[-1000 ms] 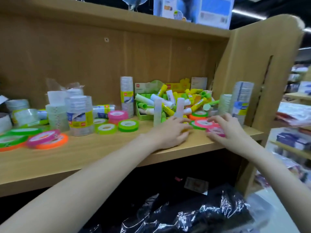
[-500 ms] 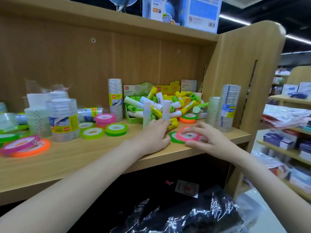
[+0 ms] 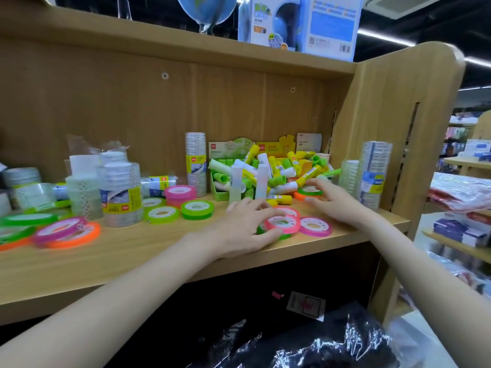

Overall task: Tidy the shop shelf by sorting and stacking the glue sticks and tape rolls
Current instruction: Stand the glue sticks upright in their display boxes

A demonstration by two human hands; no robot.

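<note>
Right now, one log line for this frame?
left hand: on pink tape roll | right hand: open, reaching green-on-orange rolls | glue sticks: unsorted

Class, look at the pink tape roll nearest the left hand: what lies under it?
A green roll lies under the pink tape roll; only its edge shows. The left hand covers its left part, so whether anything else lies beneath cannot be seen.

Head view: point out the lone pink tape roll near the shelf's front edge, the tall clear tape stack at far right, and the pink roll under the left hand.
Lone pink tape roll (image 3: 315,226), head view, top face.
Tall clear tape stack (image 3: 375,173), head view, mid side.
Pink roll under left hand (image 3: 282,223), head view, top face.
</note>
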